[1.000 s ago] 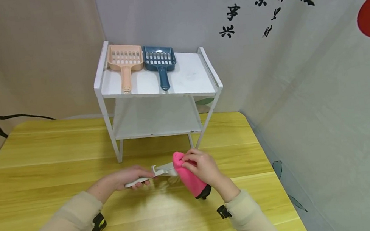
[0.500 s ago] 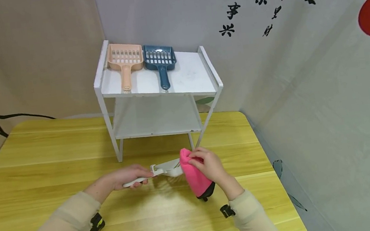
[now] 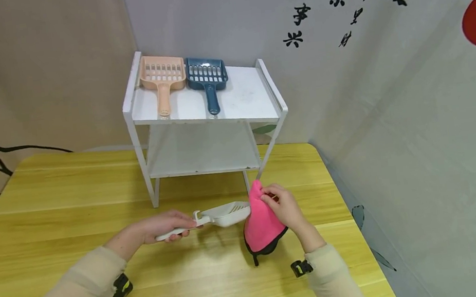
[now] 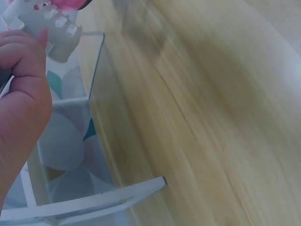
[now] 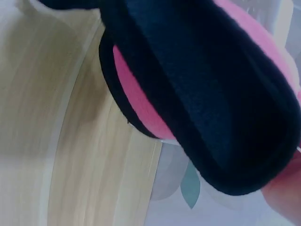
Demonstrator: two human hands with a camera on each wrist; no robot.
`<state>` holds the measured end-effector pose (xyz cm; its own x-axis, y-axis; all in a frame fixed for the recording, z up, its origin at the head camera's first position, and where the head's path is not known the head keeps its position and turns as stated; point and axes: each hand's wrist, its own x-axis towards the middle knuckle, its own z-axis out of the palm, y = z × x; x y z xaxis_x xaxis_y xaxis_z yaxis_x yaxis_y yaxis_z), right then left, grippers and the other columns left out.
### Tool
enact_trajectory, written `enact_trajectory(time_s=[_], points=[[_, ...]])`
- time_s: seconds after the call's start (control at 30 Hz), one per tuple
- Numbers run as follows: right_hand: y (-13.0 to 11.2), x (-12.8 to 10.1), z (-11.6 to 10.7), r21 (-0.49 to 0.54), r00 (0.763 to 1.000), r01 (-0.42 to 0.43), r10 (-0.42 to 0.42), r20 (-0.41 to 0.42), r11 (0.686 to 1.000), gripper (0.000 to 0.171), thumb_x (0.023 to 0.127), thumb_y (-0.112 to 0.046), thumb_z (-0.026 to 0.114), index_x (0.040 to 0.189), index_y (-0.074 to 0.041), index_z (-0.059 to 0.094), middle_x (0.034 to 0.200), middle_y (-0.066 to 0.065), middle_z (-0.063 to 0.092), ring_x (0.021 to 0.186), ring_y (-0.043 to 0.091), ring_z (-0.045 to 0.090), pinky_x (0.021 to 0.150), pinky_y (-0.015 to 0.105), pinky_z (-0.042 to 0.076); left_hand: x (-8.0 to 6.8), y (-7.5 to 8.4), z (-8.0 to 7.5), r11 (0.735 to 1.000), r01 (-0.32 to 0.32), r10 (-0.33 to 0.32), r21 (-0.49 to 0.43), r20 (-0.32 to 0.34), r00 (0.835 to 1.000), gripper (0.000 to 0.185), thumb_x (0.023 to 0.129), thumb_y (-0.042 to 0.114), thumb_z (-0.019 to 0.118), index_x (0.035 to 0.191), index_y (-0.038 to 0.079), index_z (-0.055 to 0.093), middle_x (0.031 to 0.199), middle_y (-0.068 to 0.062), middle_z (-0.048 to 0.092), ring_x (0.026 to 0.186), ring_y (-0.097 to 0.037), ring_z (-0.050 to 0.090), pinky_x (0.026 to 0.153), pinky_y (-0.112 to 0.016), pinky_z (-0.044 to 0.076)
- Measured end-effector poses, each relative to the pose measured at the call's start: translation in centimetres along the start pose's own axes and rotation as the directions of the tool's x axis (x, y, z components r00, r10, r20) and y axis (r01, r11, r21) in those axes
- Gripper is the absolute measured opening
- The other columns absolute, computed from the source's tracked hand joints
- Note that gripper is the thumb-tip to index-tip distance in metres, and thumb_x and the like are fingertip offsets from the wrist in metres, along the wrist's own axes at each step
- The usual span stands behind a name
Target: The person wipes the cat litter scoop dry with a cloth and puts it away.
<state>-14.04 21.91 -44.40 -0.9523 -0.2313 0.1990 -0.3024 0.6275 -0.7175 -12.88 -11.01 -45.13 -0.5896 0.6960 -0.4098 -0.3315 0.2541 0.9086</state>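
My left hand (image 3: 165, 225) grips the handle of a white slotted scoop (image 3: 223, 215) and holds it level just above the yellow table (image 3: 75, 226). In the left wrist view the scoop (image 4: 49, 26) shows beyond my fingers (image 4: 23, 56). My right hand (image 3: 282, 207) pinches the top of a pink cloth with a black lining (image 3: 262, 224) that hangs beside the scoop's right end. The right wrist view is filled by that cloth (image 5: 202, 99), pink outside and black inside.
A white two-tier rack (image 3: 254, 95) stands at the back of the table, with a peach scoop (image 3: 161, 76) and a blue scoop (image 3: 207, 78) lying on its top shelf. A grey wall (image 3: 416, 123) runs along the table's right edge.
My right hand has moved the pink cloth rightward off the scoop's bowl and raised it, so it now hangs spread out. The scoop has shifted a little to the right.
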Motion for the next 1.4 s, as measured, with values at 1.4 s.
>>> enact_trajectory(time_s=[1.4], points=[[-2.7, 0.4, 1.7, -0.18, 0.919, 0.192, -0.113, 0.379, 0.965, 0.011, 0.095, -0.015, 0.054, 0.1, -0.01, 0.063, 0.1, 0.006, 0.066, 0.087, 0.015, 0.058, 0.078, 0.031, 0.049, 0.5, 1.8, 1.1, 0.859, -0.082, 0.09, 0.504, 0.008, 0.996, 0.034, 0.082, 0.003, 0.062, 0.116, 0.001, 0.064, 0.093, -0.012, 0.065, 0.059, -0.009, 0.042, 0.05, -0.018, 0.036]])
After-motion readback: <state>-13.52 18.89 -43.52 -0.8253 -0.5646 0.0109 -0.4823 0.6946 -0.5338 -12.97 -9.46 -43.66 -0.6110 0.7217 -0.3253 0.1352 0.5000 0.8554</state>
